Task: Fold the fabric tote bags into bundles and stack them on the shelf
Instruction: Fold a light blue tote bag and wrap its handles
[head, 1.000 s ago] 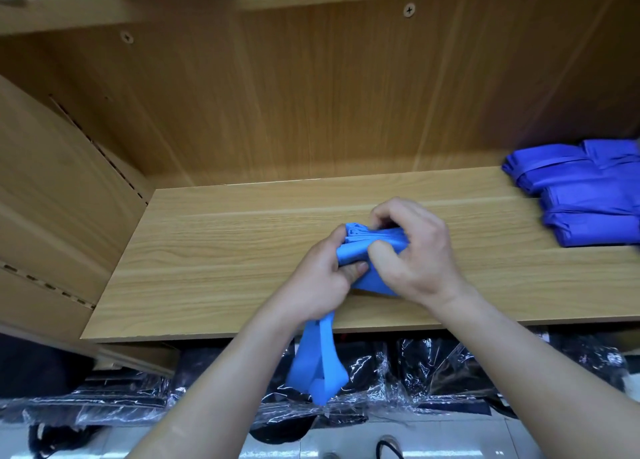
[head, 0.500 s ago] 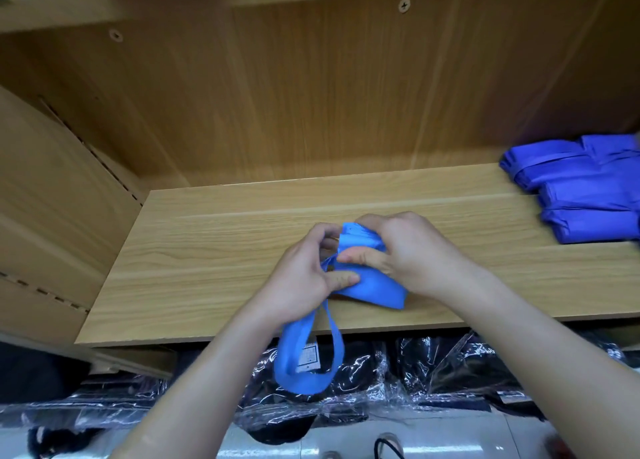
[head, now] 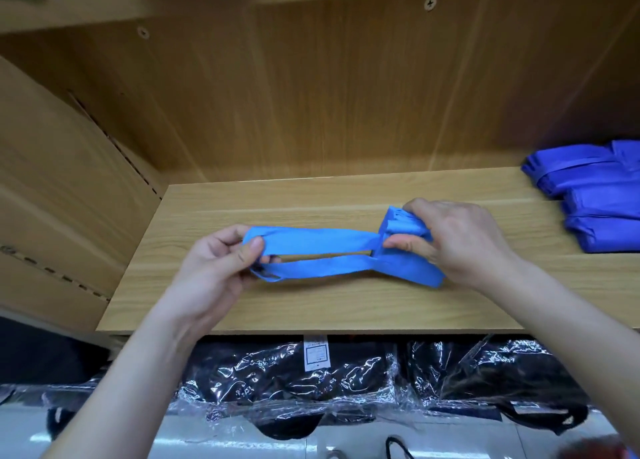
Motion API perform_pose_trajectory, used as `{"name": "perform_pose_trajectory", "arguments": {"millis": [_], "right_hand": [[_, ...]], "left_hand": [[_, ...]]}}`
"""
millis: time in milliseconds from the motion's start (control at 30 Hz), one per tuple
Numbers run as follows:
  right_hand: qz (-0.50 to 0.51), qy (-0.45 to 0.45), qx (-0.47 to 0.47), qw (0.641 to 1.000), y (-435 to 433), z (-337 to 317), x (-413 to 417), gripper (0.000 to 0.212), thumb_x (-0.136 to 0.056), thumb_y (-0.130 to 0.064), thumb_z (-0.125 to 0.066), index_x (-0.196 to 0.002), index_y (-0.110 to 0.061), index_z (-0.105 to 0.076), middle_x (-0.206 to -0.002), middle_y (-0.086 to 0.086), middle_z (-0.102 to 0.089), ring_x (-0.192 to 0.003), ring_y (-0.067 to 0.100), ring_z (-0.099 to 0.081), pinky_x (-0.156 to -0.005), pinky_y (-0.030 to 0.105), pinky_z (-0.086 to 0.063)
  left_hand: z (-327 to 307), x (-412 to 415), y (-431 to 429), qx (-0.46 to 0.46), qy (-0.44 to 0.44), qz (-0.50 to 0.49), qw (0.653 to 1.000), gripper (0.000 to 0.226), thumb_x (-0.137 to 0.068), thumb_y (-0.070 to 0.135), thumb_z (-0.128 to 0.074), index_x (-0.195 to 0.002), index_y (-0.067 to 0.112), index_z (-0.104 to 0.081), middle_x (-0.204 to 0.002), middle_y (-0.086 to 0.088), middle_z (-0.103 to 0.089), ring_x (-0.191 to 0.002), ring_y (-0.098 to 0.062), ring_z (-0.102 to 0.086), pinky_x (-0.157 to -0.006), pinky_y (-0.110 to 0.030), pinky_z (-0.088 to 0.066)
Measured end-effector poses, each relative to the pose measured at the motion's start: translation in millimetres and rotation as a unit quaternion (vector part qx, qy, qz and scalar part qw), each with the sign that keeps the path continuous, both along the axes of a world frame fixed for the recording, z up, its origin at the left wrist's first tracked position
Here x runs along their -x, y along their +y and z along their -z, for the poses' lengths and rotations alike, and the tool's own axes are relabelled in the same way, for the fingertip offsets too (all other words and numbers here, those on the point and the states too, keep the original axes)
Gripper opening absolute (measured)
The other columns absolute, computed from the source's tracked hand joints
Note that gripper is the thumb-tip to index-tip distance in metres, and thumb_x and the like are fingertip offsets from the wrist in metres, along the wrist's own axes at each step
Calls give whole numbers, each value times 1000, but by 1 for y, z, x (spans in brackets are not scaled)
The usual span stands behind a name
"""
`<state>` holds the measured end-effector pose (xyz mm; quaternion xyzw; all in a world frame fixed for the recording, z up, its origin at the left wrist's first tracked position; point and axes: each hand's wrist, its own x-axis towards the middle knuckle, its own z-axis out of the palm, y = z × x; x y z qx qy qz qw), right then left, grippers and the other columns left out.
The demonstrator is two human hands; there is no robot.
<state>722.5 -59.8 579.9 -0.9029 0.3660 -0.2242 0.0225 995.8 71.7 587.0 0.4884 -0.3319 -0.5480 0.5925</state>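
The left hand (head: 221, 268) pinched the taut strap loop (head: 311, 254), the folded tote bag (head: 408, 268) sat clamped in the right hand (head: 460, 243), well left of the finished stack (head: 595, 209); slackening either grip could have let the folds spring open.

The shelf board (head: 311, 306) has a light wood-grain surface, smooth and matt. The back panel (head: 311, 94) shows darker wood grain. The tote bag (head: 408, 268) is bright blue cloth, matt and creased. The folded bundles (head: 602, 216) are deeper blue matt cloth. The screw head (head: 430, 3) is dull metal. The wrapping (head: 277, 372) is clear, glossy, crinkled plastic film, and its label (head: 315, 353) is white paper.
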Motion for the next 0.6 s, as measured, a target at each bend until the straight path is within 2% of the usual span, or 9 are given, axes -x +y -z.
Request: {"name": "perform_pose_trajectory", "arguments": {"millis": [100,167,233,300,333,400,467,567,600], "right_hand": [[-39,-4,-25,999,5,2,-4,66,-75,-78,-36,-87,-17,-57,-66,-3,-60,-62,26,-59,-52,29,-38],[-56,5,-35,998,6,-1,-5,69,-73,-82,-40,-89,-17,-57,-70,-2,-60,-66,26,-59,-55,32,-42],[-66,20,-39,997,5,-6,-5,72,-70,-81,-38,-92,-16,-58,-74,0,-63,-69,29,-60,-57,33,-42],[-46,46,-73,995,1,-11,-2,76,-63,-83,-33,-97,-19,-56,-81,-2,-64,-76,27,-60,-62,34,-43],[-32,66,-88,993,-2,-13,0,77,-59,-85,-30,-98,-22,-54,-83,-3,-64,-79,26,-59,-65,35,-43],[-20,89,-110,990,-7,-15,1,77,-55,-87,-29,-96,-27,-52,-82,-4,-64,-79,25,-57,-67,36,-43],[-21,82,-121,989,-11,-18,1,72,-53,-87,-33,-91,-29,-51,-75,-4,-62,-75,25,-55,-64,35,-42],[-30,71,-139,987,-14,-23,-2,69,-53,-87,-39,-88,-28,-53,-70,-3,-61,-70,23,-54,-64,37,-45],[-31,64,-147,987,-14,-26,-3,68,-53,-85,-43,-87,-28,-55,-68,-3,-61,-68,21,-54,-63,37,-45]], "left_hand": [[-4,1,-5,1,142,-101,985,29,-70,10,-74,-97,13,-65,-69,-7,-62,-57,-14,-62,-55,-26,-55],[-3,1,-5,-15,154,-120,981,38,-76,-1,-56,-110,16,-59,-73,-8,-62,-61,-13,-61,-57,-27,-55],[1,0,-2,-52,-3,-91,995,40,-80,-2,-58,-113,21,-61,-89,-9,-65,-77,-16,-63,-68,-27,-56],[3,-2,3,-41,-263,-81,960,32,-86,8,-66,-109,30,-63,-111,1,-62,-99,-12,-60,-85,-24,-52],[0,-1,6,13,-367,-94,925,27,-86,18,-69,-107,34,-63,-115,6,-60,-106,-9,-57,-91,-25,-49],[-11,7,10,174,-515,-98,834,20,-85,30,-66,-104,28,-66,-109,4,-59,-106,-10,-56,-90,-25,-45],[-17,25,14,282,-624,-13,728,26,-85,33,-67,-102,14,-69,-103,-3,-60,-97,-17,-58,-85,-27,-46],[2,45,10,262,-784,114,550,62,-75,54,-72,-120,16,-54,-114,-2,-59,-102,-22,-57,-85,-34,-49],[10,44,6,228,-814,131,518,72,-69,57,-75,-123,17,-49,-116,-1,-59,-103,-22,-57,-87,-35,-49]]}}
